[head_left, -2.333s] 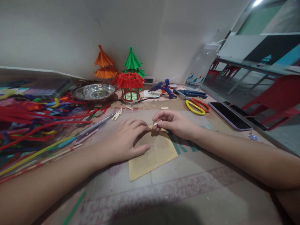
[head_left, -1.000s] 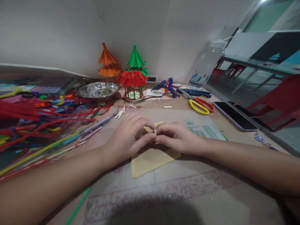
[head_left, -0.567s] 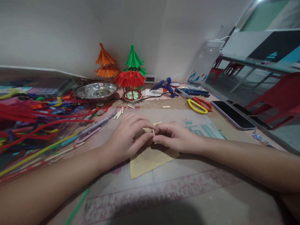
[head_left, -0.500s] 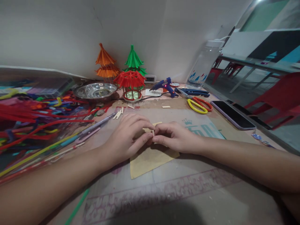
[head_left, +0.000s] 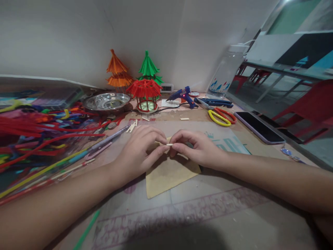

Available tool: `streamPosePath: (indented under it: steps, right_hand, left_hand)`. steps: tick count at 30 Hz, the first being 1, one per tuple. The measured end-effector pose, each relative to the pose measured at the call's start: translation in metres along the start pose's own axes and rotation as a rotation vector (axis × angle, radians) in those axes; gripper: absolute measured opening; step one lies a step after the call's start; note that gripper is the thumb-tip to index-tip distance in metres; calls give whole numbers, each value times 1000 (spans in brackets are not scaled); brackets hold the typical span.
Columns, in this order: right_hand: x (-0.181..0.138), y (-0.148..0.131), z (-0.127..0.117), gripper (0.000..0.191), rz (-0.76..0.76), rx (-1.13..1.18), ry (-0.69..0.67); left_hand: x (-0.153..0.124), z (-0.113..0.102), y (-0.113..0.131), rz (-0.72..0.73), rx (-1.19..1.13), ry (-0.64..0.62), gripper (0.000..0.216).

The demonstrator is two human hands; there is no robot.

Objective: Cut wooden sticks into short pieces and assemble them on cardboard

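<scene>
A short pale wooden stick (head_left: 169, 144) lies level between my two hands, pinched at its ends by the fingertips. My left hand (head_left: 145, 147) has thumb and forefinger closed on one end. On the other end, my right hand (head_left: 194, 146) pinches with thumb and fingers. Just under both hands is a tan square of sandpaper-like sheet (head_left: 169, 178), partly covered by them. Several similar short sticks (head_left: 131, 127) lie beyond my left hand, and a single stick (head_left: 184, 119) lies farther back.
Coloured pipe cleaners (head_left: 52, 128) heap at the left beside a metal dish (head_left: 106, 101). A red pipe-cleaner pavilion (head_left: 145, 89), a blue glue gun (head_left: 183, 95) and scissors (head_left: 220, 117) stand or lie at the back. A phone (head_left: 258, 127) and clear bottle (head_left: 225, 73) are at right.
The short stick has turned from roughly upright to level between my fingertips. My right hand has shifted slightly to the right, and the fingertips are a little farther apart.
</scene>
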State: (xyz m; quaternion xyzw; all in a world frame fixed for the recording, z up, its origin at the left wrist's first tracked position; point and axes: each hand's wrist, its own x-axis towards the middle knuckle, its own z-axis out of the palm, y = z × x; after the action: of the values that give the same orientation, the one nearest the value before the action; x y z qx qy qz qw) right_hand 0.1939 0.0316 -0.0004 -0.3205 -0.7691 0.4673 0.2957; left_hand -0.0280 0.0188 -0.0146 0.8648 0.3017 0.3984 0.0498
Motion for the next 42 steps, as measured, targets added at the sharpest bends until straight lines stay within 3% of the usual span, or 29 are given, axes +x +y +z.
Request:
streamPosePath:
  steps: [5, 9, 13, 19, 23, 27, 34, 42]
  right_hand:
    - [-2, 2, 0, 16, -37, 41, 55]
    - [-2, 2, -2, 14, -155, -129, 63]
    - [1, 4, -5, 14, -177, -217, 49]
    - [13, 18, -28, 20, -312, -547, 107]
    - [23, 30, -42, 23, -280, -809, 28]
    - [23, 28, -43, 28, -350, -1017, -15]
    - [22, 21, -33, 20, -419, -1010, -43]
    - [24, 22, -33, 26, -467, -1155, -50]
  left_hand:
    - [0, 1, 0, -3, 20, 5, 5]
    - [0, 3, -2, -4, -1, -41, 6]
    - [0, 4, -3, -26, 1, -94, 12]
    - [0, 5, -4, -68, 61, -259, 19]
    - [-1, 5, -6, -100, 62, -361, 28]
    - [0, 6, -6, -133, 65, -406, 28]
    - [2, 6, -5, -118, 62, -423, 27]
    - [3, 6, -5, -155, 64, -441, 25]
